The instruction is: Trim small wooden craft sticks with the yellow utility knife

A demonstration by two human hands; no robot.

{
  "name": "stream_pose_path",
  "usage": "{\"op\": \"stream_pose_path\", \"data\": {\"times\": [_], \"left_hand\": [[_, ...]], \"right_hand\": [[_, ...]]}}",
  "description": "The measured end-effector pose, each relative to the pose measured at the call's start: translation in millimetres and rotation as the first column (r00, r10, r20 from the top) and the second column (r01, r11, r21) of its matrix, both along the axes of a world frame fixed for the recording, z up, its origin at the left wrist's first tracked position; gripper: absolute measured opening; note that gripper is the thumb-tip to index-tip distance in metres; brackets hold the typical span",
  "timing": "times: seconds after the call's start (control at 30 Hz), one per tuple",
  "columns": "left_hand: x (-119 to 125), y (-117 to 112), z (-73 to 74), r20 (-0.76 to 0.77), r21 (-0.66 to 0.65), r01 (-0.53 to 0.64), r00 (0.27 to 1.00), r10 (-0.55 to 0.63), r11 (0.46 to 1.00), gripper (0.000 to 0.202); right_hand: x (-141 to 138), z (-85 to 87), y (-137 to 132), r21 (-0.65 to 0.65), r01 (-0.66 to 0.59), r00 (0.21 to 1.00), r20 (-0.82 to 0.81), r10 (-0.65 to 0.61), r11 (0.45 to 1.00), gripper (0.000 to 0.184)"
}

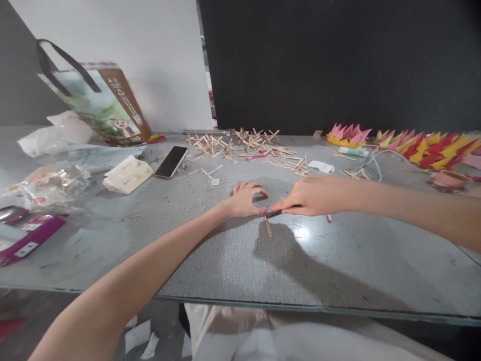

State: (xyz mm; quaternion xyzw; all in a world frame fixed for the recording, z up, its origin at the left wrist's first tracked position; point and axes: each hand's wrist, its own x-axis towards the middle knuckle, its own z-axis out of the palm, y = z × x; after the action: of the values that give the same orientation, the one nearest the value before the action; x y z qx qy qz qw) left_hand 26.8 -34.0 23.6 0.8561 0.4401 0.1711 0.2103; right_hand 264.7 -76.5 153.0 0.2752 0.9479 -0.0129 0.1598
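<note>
My left hand (246,199) rests on the grey table (188,260) with its fingers curled, the fingertips pressing on the top end of a wooden craft stick (268,227). That stick lies flat and points toward me. My right hand (311,196) is closed round a thin dark tool (275,213) with a pink end (329,218), its dark tip touching the stick where the two hands meet.
A pile of wooden sticks and stick crosses (248,145) lies at the back. A phone (172,161), a white packet (128,174), a printed bag (101,100), plastic wrappers (48,185) are left. Folded paper shapes (421,143), a glue stick (352,151), a white cable (376,163) sit right.
</note>
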Motion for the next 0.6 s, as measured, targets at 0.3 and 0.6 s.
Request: {"op": "stream_pose_path", "data": {"times": [0.3, 0.6], "left_hand": [[0, -1, 3.4, -0.005, -0.019, 0.013, 1.000, -0.013, 1.000, 0.065], [0, 3, -2.4, 0.004, 0.013, 0.020, 1.000, -0.020, 1.000, 0.062]], "right_hand": [[0, -0.9, -1, 0.020, -0.023, 1.000, 0.014, 0.023, 1.000, 0.042], [-25, 6.9, 2, 0.050, -0.187, 0.978, 0.106, 0.181, 0.981, 0.035]]}}
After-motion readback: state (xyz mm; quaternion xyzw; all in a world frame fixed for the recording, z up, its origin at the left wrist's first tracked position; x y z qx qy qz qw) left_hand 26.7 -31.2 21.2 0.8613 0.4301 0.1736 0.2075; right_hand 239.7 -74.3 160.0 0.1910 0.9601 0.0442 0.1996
